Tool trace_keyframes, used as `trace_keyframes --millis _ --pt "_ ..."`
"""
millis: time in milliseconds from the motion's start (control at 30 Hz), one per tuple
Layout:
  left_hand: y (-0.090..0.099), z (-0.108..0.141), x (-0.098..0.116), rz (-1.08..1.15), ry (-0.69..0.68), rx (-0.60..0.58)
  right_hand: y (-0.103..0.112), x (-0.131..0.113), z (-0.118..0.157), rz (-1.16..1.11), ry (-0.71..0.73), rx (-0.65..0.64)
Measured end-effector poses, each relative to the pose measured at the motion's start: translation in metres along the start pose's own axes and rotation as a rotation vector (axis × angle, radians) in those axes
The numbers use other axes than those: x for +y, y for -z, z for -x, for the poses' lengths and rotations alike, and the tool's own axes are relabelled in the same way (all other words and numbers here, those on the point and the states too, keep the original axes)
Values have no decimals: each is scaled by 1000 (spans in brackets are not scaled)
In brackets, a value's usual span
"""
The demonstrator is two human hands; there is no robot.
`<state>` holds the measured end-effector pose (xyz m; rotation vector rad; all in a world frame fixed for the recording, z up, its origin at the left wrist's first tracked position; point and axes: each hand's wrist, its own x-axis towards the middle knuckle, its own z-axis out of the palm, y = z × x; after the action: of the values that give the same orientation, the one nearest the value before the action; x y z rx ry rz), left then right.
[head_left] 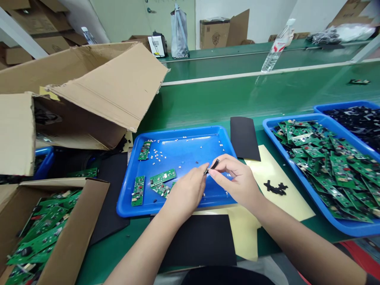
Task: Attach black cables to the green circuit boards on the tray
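My left hand (186, 189) and my right hand (236, 178) meet above the blue tray (190, 152), fingertips almost touching. Between the thumb and fingers of my right hand is a small black strip (215, 163). The fingers of my left hand are pinched at the strip's lower end; whatever they grip is too small and covered to make out. Green circuit boards lie in the tray: one upright on the left (138, 191), one at the back left (145, 151), and a couple beside my left hand (163, 177). Tiny white pieces (158, 154) are scattered about them.
At right, a blue tray (268, 126) is heaped with circuit boards, with another of black pieces (356, 122) behind. Black strips (276, 187) lie on yellow paper (292, 204). Cardboard boxes (113, 79) crowd the left. A water bottle (274, 51) stands on the ledge.
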<state>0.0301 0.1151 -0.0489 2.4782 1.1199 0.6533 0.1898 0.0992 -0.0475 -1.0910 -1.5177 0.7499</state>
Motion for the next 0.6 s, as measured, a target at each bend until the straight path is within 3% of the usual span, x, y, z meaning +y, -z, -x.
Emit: trace_keyframes --millis 100,233,367,600 --pt "-5 1 -1 -3 36 19 -3 1 2 5 -35 -5" --pt "-5 1 4 67 115 24 -4 1 1 100 92 -11" --pt "4 1 9 285 190 -37 -2 0 -1 144 180 -19" --pt "18 3 4 558 214 -168 2 1 -2 36 54 -61"
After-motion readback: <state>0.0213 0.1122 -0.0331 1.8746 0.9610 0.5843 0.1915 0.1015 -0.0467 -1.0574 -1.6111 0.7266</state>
